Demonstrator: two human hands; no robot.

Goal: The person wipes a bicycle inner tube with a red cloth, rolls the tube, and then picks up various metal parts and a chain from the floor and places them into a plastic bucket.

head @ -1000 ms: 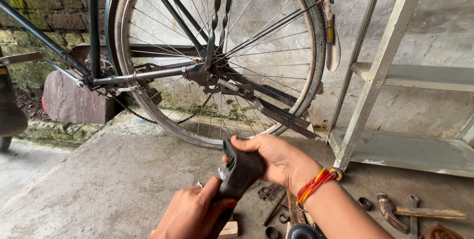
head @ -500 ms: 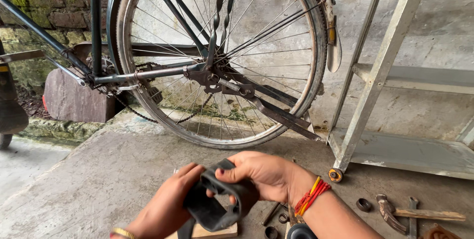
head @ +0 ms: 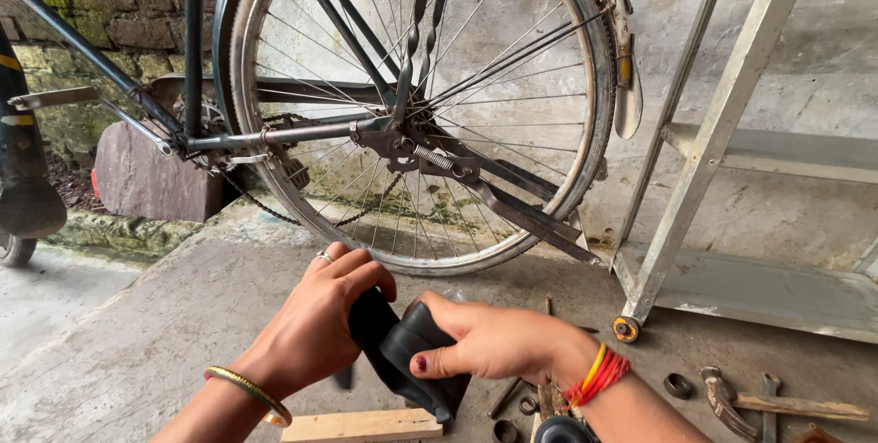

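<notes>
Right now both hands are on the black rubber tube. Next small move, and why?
Probably fold it over once more and press it flat. The left hand cups the black rubber tube from above, the right hand pinches its lower fold with the thumb, and a loose end hangs toward the wooden strip. The bundle looks only partly folded, so tightening it seems the natural step.

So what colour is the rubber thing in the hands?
The rubber tube is black, clearest in the head view.
</notes>
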